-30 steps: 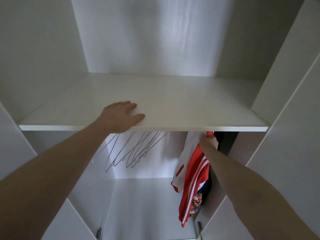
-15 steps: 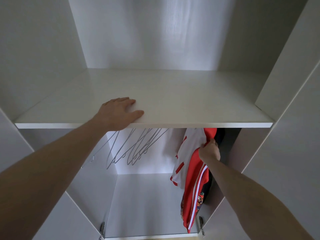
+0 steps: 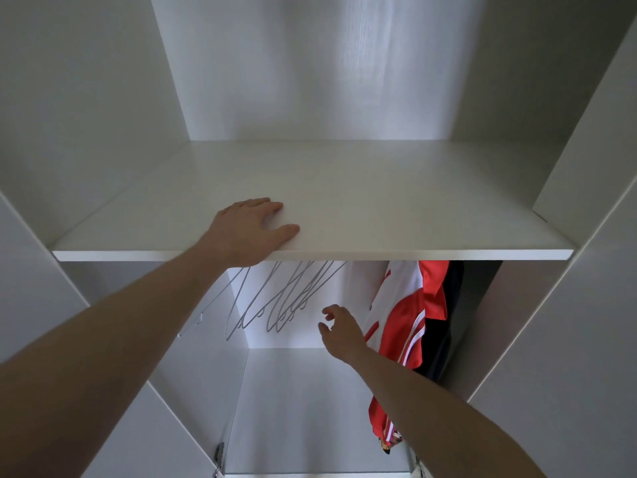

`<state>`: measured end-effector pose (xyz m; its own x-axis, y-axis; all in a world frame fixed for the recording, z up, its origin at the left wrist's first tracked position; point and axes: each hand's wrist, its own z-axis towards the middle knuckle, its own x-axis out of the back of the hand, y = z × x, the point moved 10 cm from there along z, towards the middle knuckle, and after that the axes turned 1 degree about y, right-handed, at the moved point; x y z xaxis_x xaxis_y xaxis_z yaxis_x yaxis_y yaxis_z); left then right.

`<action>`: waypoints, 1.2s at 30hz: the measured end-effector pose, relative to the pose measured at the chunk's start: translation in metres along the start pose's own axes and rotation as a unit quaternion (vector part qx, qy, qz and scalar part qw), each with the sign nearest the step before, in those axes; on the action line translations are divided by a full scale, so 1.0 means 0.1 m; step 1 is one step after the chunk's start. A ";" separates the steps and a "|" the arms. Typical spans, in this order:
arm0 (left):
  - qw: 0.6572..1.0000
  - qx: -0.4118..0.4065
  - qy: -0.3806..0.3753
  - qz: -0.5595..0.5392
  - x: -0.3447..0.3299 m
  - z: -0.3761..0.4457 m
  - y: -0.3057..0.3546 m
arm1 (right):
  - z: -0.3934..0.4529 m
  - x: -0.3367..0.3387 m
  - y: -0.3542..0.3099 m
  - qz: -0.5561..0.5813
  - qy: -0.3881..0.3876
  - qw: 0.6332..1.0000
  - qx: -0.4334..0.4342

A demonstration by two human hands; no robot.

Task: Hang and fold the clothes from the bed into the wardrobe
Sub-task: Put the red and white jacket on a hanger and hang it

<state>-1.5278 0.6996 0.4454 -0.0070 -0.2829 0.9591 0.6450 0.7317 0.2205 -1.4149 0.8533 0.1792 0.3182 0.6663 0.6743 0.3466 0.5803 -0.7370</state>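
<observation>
View into an open white wardrobe [image 3: 103, 98], with all positions given relative to its shelf [image 3: 379, 201]. The left hand [image 3: 248, 229] lies flat on the front edge of the shelf, left of centre, fingers straight and holding nothing, apparently as a brace. The right hand [image 3: 339, 327] is below the shelf, in the hanging bay, with fingers loosely spread and empty; it is just beside, but apart from, the red-and-white garment [image 3: 403, 315] that hangs under the right part of the shelf. A dark garment [image 3: 444, 326] hangs behind it, further right. A cluster of bare wire hangers [image 3: 286, 298] hangs under the middle of the shelf, left of the right hand; the rail carrying them is hidden by the shelf's front edge. The step in hand appears to be fetching a free hanger: it is best done by taking a single wire at its lower bar, lifting it clear of its neighbours so they do not tangle, and keeping the forearm off the hung garment. The shelf is a smooth, matt white board, and nothing is seen on it but the hand. Below, the pale floor of the bay [image 3: 310, 408] and two door hinges [image 3: 219, 458] are visible. The bed and remaining clothes are out of view.
</observation>
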 end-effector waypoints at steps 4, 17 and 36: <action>1.000 0.004 0.000 -0.007 -0.01 0.01 -0.02 | 0.25 -0.21 -0.11 0.076 -0.011 0.994 -0.078; 1.000 0.001 0.003 -0.008 -0.03 0.02 -0.05 | 0.77 -0.30 -0.15 0.229 0.047 0.946 -0.226; 1.000 0.000 0.013 -0.008 -0.02 0.03 -0.03 | 0.08 0.27 0.24 0.382 0.184 0.888 -0.181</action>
<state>-1.5322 0.6996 0.4431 0.0026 -0.3098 0.9508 0.6450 0.7271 0.2352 -1.4054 0.8893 0.1789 0.8261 0.5635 0.0037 0.1454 -0.2069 -0.9675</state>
